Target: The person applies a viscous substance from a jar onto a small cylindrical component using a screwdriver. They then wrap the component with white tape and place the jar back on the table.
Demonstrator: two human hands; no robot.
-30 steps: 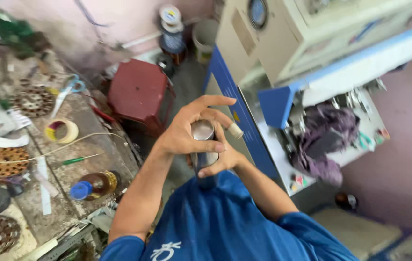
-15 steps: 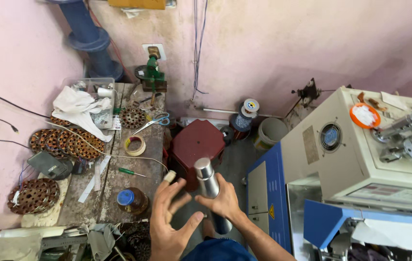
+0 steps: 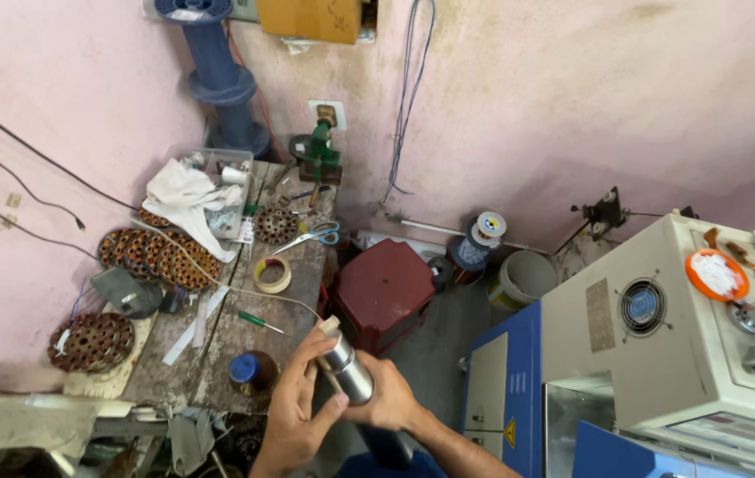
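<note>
Both hands grip a shiny steel cylindrical flask [image 3: 348, 375]: left hand [image 3: 296, 414] wrapped round the upper part near the cap, right hand [image 3: 392, 400] clasping the body. Flask sits tilted, low centre, just beside the worn wooden workbench [image 3: 244, 332], near the dark red plastic stool [image 3: 383, 289].

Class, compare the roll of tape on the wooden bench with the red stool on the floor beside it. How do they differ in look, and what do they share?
The roll of tape is a pale yellowish ring with an open middle; the red stool has a solid, squarish dark red top. The tape lies flat on the workbench, while the stool stands lower, on the floor. The tape looks far smaller than the stool. Neither is touched by a hand.
</note>
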